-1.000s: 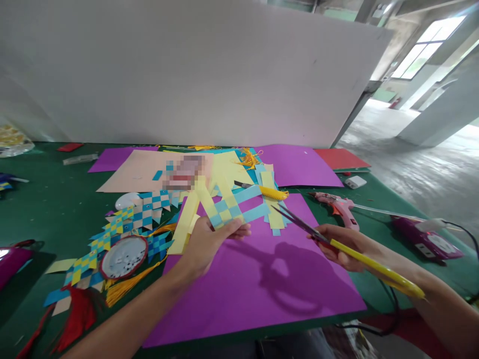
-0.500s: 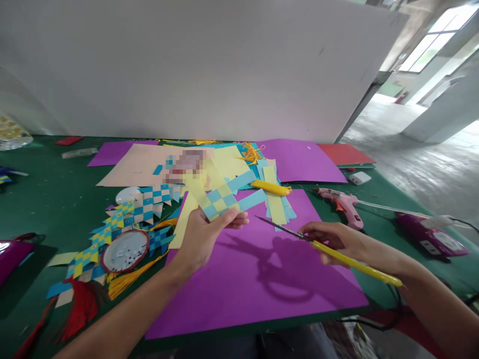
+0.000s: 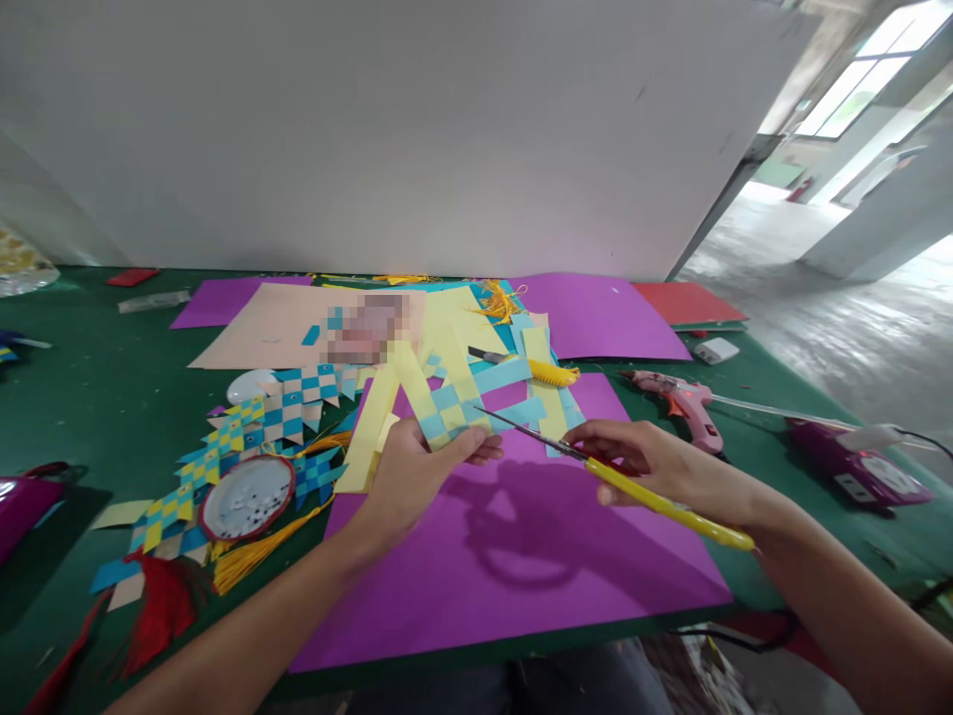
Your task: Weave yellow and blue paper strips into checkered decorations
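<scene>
In come the scissors (image 3: 632,487), gripped in the right hand (image 3: 659,465), their tips now overlapping the woven piece's edge in view, bringing its blue strips within reach; contact, can't tell. The left hand (image 3: 408,475) pinches that woven piece (image 3: 450,409) above the purple sheet's (image 3: 417,586) far part: blue-and-yellow checks, long loose ends fanning out.

Yellow-handled scissors (image 3: 632,489) against a woven paper piece (image 3: 447,410), both in bare hands (image 3: 632,462).
</scene>
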`<state>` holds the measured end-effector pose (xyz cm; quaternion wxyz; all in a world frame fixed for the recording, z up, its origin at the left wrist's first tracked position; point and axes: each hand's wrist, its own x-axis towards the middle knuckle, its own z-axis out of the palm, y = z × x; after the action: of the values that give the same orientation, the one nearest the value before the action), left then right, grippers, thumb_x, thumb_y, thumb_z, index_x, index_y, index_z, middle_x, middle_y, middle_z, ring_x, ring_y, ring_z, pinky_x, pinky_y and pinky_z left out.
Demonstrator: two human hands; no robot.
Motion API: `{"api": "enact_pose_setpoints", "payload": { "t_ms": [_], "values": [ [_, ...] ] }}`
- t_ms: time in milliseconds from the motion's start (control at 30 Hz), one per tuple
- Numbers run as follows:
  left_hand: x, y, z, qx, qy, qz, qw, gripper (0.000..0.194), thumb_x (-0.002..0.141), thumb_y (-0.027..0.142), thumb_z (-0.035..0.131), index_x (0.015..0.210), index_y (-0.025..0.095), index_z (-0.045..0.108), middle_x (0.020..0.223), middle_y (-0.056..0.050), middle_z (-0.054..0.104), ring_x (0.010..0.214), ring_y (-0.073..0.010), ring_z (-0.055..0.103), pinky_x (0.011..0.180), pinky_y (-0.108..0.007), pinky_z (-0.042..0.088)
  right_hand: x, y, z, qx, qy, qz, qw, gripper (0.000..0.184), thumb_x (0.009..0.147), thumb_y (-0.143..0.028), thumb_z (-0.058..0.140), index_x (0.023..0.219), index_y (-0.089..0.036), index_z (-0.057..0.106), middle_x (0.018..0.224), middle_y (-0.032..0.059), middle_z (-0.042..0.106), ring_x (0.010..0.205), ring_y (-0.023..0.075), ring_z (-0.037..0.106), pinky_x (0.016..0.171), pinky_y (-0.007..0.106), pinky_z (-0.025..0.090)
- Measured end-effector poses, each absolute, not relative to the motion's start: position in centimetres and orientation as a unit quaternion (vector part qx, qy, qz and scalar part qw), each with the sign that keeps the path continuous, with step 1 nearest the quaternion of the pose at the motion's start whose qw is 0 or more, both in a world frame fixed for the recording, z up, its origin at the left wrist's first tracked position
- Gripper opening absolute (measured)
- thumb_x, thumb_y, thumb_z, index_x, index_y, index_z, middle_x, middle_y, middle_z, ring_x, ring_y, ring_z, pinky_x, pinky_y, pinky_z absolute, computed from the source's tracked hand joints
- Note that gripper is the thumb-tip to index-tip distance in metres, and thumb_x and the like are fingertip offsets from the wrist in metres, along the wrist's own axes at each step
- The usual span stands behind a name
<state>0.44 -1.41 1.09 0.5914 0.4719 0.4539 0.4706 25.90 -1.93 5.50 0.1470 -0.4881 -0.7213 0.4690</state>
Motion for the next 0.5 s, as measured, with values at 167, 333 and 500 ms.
{"api": "enact_pose_setpoints", "payload": {
  "t_ms": [167, 333, 500],
  "values": [
    [0.61, -1.44, 1.19, 0.478, 0.447, 0.467, 0.595, 0.018, 0.076, 0.032, 0.074, 0.081, 0.016, 0.075, 0.076, -0.003, 0.076, 0.067, -0.0163, 0.072, 0.064, -0.021, 0.061, 25.72, -1.87, 5.6, -0.495, -0.733, 0.445, 0.141, 0.049, 0.072, -0.046, 0.072, 0.112, -0.018, 0.065, 0.11, 0.0107, 0.068, 0.098, 0.0273, 0.064, 0.083, 0.032, 0.052],
    [0.52, -1.42, 1.16, 0.483, 0.455, 0.468, 0.584, 0.018, 0.076, 0.033, 0.074, 0.081, 0.016, 0.075, 0.075, -0.003, 0.076, 0.068, -0.0163, 0.072, 0.065, -0.021, 0.061, 25.68, -1.92, 5.64, -0.495, -0.732, 0.447, 0.142, 0.049, 0.073, -0.045, 0.071, 0.113, -0.018, 0.065, 0.108, 0.0102, 0.069, 0.098, 0.0268, 0.065, 0.084, 0.032, 0.052],
    [0.46, -1.39, 1.07, 0.486, 0.459, 0.466, 0.58, 0.018, 0.076, 0.034, 0.073, 0.081, 0.017, 0.075, 0.076, -0.002, 0.076, 0.069, -0.0163, 0.072, 0.065, -0.021, 0.061, 25.6, -1.93, 5.73, -0.498, -0.728, 0.452, 0.134, 0.05, 0.073, -0.047, 0.071, 0.113, -0.017, 0.065, 0.107, 0.0105, 0.069, 0.1, 0.0274, 0.064, 0.084, 0.031, 0.052]
  ]
}}
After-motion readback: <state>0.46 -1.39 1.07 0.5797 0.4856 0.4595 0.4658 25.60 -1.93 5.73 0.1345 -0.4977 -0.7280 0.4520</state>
